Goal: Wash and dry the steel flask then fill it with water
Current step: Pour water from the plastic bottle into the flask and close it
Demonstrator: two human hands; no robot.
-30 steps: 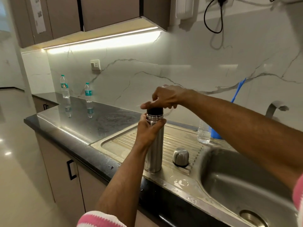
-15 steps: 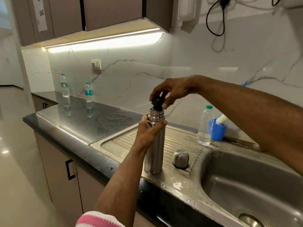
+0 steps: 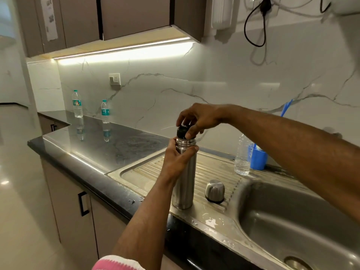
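The steel flask (image 3: 185, 184) stands upright on the ribbed draining board (image 3: 212, 172), near its front edge. My left hand (image 3: 176, 158) is wrapped around the flask's upper body just below the neck. My right hand (image 3: 198, 118) pinches the black stopper (image 3: 181, 131) that sits in the flask's mouth. The flask's steel cup lid (image 3: 214, 190) rests upside down on the board, just right of the flask.
The sink basin (image 3: 292, 227) lies to the right, its drain at the lower right. A clear water bottle (image 3: 242, 158) and a blue cup (image 3: 258, 159) stand at the back of the board. Two more bottles (image 3: 77, 104) stand far left on the dark counter (image 3: 101, 151).
My right hand lifted from flat over the flask top to a fingertip pinch on the black stopper, which now shows above the neck. The left hand kept its hold.
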